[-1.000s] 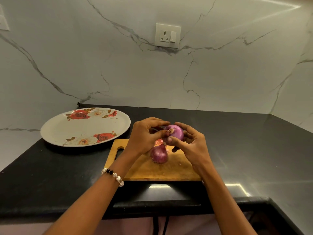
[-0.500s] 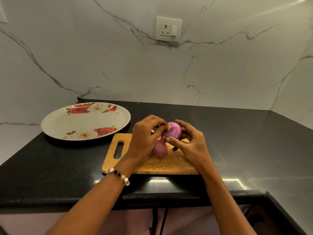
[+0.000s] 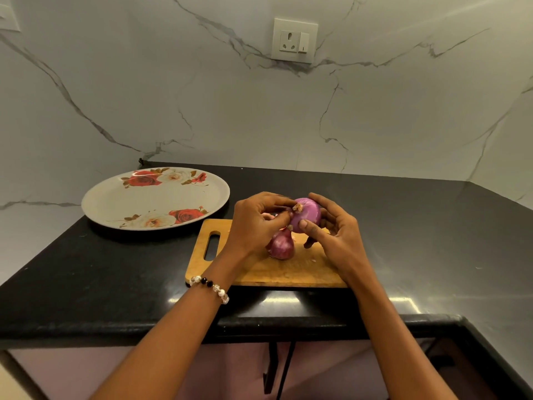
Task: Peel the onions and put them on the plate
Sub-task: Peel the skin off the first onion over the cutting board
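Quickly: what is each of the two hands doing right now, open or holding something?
Left hand: pinches at the root end of the held red onion.
Right hand: grips that same onion, above the cutting board.

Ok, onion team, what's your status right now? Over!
Both hands on one onion above the cutting board: right hand holds it, left hand pinches at its root end. Second onion waiting on board. Plate bare, nothing in the way.
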`<state>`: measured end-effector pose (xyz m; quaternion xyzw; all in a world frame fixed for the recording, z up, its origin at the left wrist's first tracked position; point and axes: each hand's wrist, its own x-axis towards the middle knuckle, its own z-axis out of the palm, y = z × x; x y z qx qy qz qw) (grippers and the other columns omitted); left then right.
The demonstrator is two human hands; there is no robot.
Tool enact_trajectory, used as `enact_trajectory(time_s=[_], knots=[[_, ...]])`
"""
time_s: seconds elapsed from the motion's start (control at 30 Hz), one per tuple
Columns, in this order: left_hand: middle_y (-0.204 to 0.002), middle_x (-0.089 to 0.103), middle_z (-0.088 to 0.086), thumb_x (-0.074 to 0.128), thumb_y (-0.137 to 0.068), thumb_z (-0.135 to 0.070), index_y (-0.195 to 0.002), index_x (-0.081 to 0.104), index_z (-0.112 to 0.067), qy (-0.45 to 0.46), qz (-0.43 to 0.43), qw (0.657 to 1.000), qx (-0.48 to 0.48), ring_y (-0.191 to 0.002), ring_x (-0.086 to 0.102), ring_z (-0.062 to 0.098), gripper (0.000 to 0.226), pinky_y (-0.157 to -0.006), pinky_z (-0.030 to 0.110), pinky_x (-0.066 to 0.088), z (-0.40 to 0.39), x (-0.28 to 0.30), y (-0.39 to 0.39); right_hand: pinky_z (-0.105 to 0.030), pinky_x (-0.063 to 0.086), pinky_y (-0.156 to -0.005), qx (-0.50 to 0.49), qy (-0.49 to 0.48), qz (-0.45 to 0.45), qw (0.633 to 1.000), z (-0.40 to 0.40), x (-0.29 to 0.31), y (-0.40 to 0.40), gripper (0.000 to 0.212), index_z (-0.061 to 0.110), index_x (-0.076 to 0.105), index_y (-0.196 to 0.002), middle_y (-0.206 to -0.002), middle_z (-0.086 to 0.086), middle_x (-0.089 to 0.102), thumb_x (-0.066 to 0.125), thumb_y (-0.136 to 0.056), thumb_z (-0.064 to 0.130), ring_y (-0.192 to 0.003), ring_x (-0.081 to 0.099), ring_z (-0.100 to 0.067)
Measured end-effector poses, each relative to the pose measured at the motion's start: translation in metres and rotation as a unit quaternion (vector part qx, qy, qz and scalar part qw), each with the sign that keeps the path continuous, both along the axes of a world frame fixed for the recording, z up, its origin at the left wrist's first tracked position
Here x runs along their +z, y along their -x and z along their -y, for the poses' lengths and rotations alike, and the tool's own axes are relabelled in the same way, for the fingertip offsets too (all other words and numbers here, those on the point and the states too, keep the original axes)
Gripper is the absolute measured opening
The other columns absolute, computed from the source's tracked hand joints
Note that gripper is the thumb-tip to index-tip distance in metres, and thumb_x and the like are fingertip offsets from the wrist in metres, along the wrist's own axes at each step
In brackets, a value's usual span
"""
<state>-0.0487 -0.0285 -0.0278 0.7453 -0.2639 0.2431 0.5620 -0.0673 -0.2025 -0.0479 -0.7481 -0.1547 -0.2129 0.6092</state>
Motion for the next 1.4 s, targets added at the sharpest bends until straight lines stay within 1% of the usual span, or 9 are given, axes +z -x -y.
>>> enact_trajectory(time_s=[0.17,0.27,0.43,0.57,0.73,0.97,1.07,1.2,1.4], knots=[[-0.101,0.070,0.004,0.071,-0.082,-0.017,-0.102,0.072,-0.009,0.002,0.011,1.000,0.015,-0.089,0.066,0.010,0.021,-0.075,0.018,0.055,-0.0006,-0.0011,-0.0015,-0.035,0.061,-0.061,0.007,0.012,0.018,1.000,-0.0017,0.0014,0.0021,0.067,0.012,0.053,-0.137,-0.119,-0.007,0.063,0.076,-0.076,0.028,-0.095,0.067,-0.027],[-0.099,0.070,0.004,0.072,-0.081,-0.017,-0.099,0.072,-0.008,0.000,0.016,1.000,0.019,-0.088,0.066,0.008,0.020,-0.075,0.016,0.054,0.0000,-0.0010,-0.0013,-0.034,0.061,-0.061,0.007,0.019,0.023,1.000,-0.0012,0.0018,0.0027,0.068,0.012,0.054,-0.137,-0.118,-0.007,0.063,0.078,-0.075,0.028,-0.093,0.067,-0.027],[-0.095,0.069,0.002,0.072,-0.082,-0.016,-0.093,0.071,-0.006,-0.010,0.020,0.999,0.025,-0.086,0.066,0.011,0.015,-0.072,0.019,0.055,0.0013,-0.0025,-0.0001,-0.035,0.061,-0.060,-0.004,0.030,0.037,0.999,-0.0004,0.0003,0.0021,0.069,0.011,0.055,-0.136,-0.116,-0.007,0.064,0.080,-0.074,0.028,-0.090,0.068,-0.026],[-0.091,0.069,0.004,0.073,-0.080,-0.011,-0.090,0.070,-0.005,-0.028,0.050,0.997,0.048,-0.080,0.063,0.007,0.013,-0.069,0.016,0.054,0.0010,-0.0028,-0.0010,-0.034,0.061,-0.060,0.000,0.035,0.032,0.999,-0.0022,0.0008,0.0021,0.067,0.012,0.055,-0.135,-0.116,-0.008,0.064,0.080,-0.074,0.026,-0.090,0.068,-0.025],[-0.089,0.063,-0.003,0.073,-0.080,-0.010,-0.088,0.067,-0.007,-0.050,0.074,0.994,0.066,-0.077,0.058,-0.001,0.011,-0.067,0.008,0.048,0.0018,-0.0034,-0.0038,-0.033,0.061,-0.059,0.006,0.026,0.024,0.999,-0.0021,0.0021,0.0031,0.066,0.010,0.055,-0.135,-0.114,-0.008,0.064,0.081,-0.075,0.020,-0.089,0.068,-0.024],[-0.092,0.060,0.001,0.070,-0.082,-0.010,-0.087,0.065,-0.007,-0.053,0.063,0.994,0.072,-0.078,0.057,0.004,0.008,-0.067,0.007,0.047,0.0030,-0.0031,-0.0044,-0.035,0.060,-0.060,0.030,-0.011,-0.004,0.999,-0.0019,0.0059,0.0050,0.067,0.009,0.055,-0.135,-0.115,-0.012,0.065,0.079,-0.074,0.020,-0.091,0.070,-0.027],[-0.093,0.059,0.000,0.070,-0.082,-0.010,-0.087,0.065,-0.006,-0.049,0.057,0.995,0.065,-0.077,0.057,0.005,0.008,-0.067,0.009,0.048,0.0033,-0.0020,-0.0033,-0.033,0.060,-0.060,0.042,-0.022,-0.023,0.999,-0.0016,0.0074,0.0050,0.062,0.011,0.054,-0.135,-0.117,-0.012,0.064,0.077,-0.078,0.015,-0.093,0.070,-0.027],[-0.094,0.059,0.002,0.070,-0.082,-0.009,-0.086,0.065,-0.007,-0.051,0.055,0.996,0.054,-0.078,0.057,0.004,0.007,-0.068,0.008,0.047,0.0035,-0.0019,-0.0030,-0.034,0.060,-0.061,0.056,-0.025,-0.039,0.997,0.0006,0.0070,0.0039,0.055,0.014,0.054,-0.135,-0.122,-0.013,0.062,0.073,-0.084,0.006,-0.096,0.069,-0.029],[-0.099,0.053,0.000,0.067,-0.083,-0.005,-0.088,0.065,-0.007,-0.071,0.054,0.995,0.040,-0.085,0.055,0.004,0.005,-0.073,0.008,0.046,0.0033,-0.0029,-0.0047,-0.034,0.060,-0.065,0.060,-0.012,-0.036,0.997,0.0013,0.0064,0.0023,0.058,0.017,0.051,-0.136,-0.126,-0.010,0.059,0.070,-0.085,-0.003,-0.100,0.066,-0.027]])
